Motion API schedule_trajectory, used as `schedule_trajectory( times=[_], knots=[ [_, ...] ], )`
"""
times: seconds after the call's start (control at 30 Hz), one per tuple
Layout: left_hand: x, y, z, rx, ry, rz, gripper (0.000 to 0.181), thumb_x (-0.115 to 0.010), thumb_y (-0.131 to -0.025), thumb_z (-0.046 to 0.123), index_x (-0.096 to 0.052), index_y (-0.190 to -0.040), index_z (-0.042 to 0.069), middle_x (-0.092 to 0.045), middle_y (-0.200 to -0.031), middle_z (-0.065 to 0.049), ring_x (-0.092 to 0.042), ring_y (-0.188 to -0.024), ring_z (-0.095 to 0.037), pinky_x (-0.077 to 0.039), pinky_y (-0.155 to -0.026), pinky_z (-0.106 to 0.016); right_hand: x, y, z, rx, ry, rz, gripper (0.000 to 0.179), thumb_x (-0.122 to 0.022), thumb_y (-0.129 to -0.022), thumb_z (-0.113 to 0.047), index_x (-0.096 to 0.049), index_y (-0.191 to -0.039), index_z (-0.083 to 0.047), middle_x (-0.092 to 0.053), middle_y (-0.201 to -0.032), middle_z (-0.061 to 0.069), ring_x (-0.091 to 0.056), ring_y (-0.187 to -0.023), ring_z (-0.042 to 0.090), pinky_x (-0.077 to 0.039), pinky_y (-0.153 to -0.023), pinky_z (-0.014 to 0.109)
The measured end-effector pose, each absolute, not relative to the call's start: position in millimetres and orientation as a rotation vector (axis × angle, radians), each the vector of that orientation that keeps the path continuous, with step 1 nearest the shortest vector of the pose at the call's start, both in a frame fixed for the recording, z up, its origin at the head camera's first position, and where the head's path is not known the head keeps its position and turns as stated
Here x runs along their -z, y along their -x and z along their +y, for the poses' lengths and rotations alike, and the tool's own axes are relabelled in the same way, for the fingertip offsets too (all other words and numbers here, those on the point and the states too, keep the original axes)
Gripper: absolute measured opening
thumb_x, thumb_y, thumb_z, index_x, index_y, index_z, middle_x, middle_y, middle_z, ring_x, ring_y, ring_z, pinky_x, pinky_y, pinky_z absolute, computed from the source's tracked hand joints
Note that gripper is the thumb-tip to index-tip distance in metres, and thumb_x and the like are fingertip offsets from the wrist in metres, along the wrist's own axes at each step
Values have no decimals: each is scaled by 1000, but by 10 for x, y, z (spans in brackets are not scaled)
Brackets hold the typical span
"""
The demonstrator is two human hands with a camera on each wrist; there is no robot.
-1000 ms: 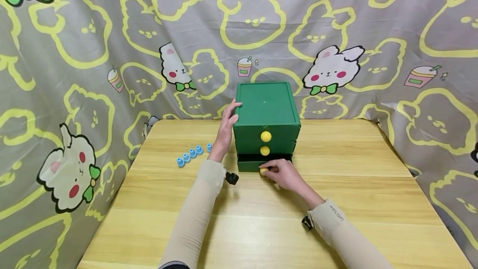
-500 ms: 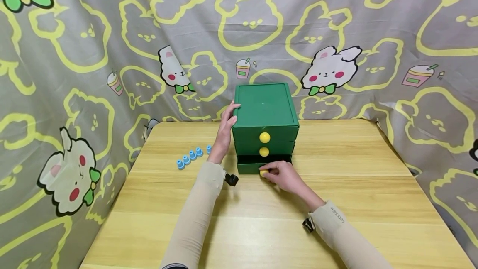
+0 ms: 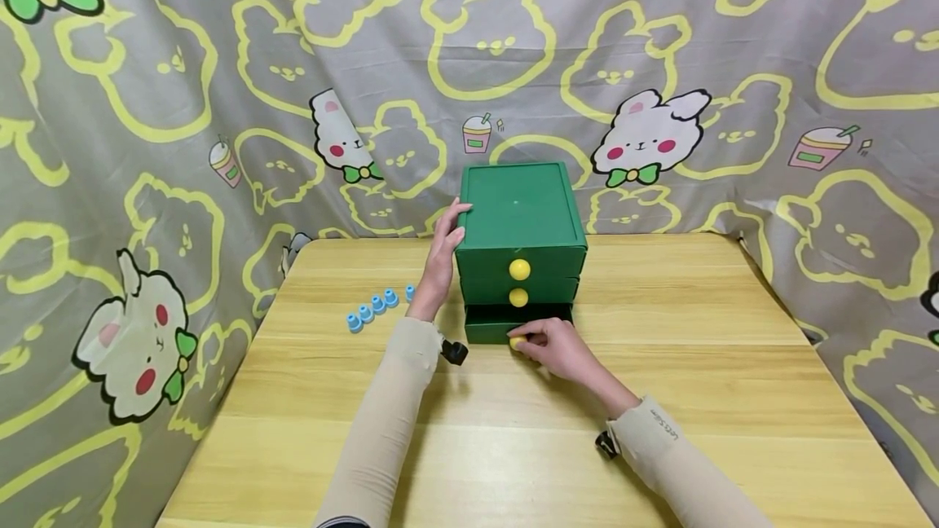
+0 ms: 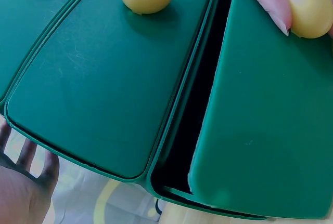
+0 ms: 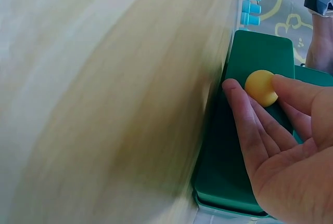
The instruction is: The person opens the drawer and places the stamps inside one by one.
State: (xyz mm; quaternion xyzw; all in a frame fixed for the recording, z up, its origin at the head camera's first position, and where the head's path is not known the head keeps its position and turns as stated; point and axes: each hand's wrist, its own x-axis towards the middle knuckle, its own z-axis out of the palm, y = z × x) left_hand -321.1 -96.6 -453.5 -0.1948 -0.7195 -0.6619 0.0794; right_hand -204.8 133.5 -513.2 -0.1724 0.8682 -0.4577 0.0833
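Observation:
A green three-drawer box (image 3: 522, 206) with round yellow knobs stands on the table. Its bottom drawer (image 3: 486, 333) is pulled partway out, leaving a dark gap above its front; the two upper drawers are closed. My right hand (image 3: 561, 349) pinches the bottom drawer's yellow knob (image 5: 261, 88) between thumb and fingers. Against the box's left side rests my left hand (image 3: 438, 263), fingers extended, fingertips at the top edge. In the left wrist view, the left hand (image 4: 23, 187) shows at the box's side. What lies inside the drawer is hidden.
Several small light-blue cone-shaped pieces (image 3: 377, 303) stand in a slanted row left of the box, near my left wrist. The wooden table (image 3: 697, 332) reaches back to a patterned grey curtain (image 3: 513, 55) behind and at both sides.
The bottom drawer has come out very slightly toward me, with my right hand still on its knob. My left hand stays on the box's side. The head view has shifted a little.

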Motion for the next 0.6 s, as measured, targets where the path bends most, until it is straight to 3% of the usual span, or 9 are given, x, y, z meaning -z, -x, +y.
schedule_trajectory(
  times=[0.17,0.6],
  knots=[
    [4536,3214,-968,1975,591,-2150,57,-41,-101,43,-48,-152,18,-17,-174,-7,-22,-156,-25,-16,-123,-62,5126,2018,1330,1361,501,2571,24,-72,-97,-12,-79,-120,-9,-78,-102,8,-71,-70,21,-53,-56,26],
    [4537,3232,-976,2017,563,-2148,56,-43,-100,43,-50,-152,21,-20,-172,4,-22,-157,-21,-17,-125,-56,5113,1962,1329,1363,526,2557,22,-73,-96,-10,-79,-117,-7,-78,-103,7,-72,-73,20,-55,-60,24]
  ],
)
